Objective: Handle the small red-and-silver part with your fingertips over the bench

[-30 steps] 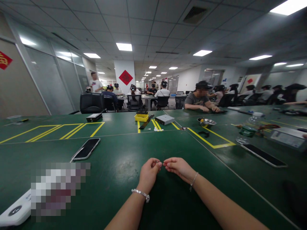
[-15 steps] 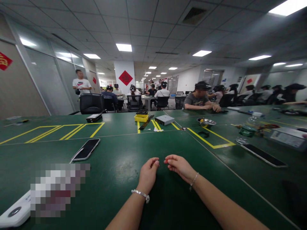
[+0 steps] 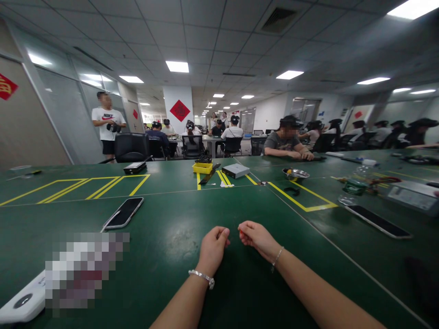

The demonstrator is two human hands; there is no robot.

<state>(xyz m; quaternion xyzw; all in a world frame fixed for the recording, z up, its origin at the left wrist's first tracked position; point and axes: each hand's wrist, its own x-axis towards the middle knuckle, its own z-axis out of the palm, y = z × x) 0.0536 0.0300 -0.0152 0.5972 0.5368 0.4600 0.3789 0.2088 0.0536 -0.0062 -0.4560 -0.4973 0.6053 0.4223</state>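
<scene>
Both my hands are held over the green table (image 3: 164, 283), a small gap between their fingertips. My right hand (image 3: 258, 240) is closed in a pinch on a small orange-red piece (image 3: 241, 233); most of it is covered by the fingers, so its kind does not show. Thumb and fingers of my left hand (image 3: 211, 249) are pressed together, with the thumb on top. Whatever they may hold is hidden. Each wrist wears a bracelet.
A smartphone (image 3: 125, 213) and a white device (image 3: 24, 299), partly pixelated, lie at left. Rightward are another phone (image 3: 377, 221), a plastic bottle (image 3: 355, 188) and a metal bowl (image 3: 302, 173). Farther off stand a yellow bin (image 3: 201, 168) and a grey box (image 3: 236, 171). A person (image 3: 284, 144) sits across.
My hands have drawn slightly apart, and the left fingers have curled in more. Less of the orange-red piece shows. The standing person at back left has moved closer.
</scene>
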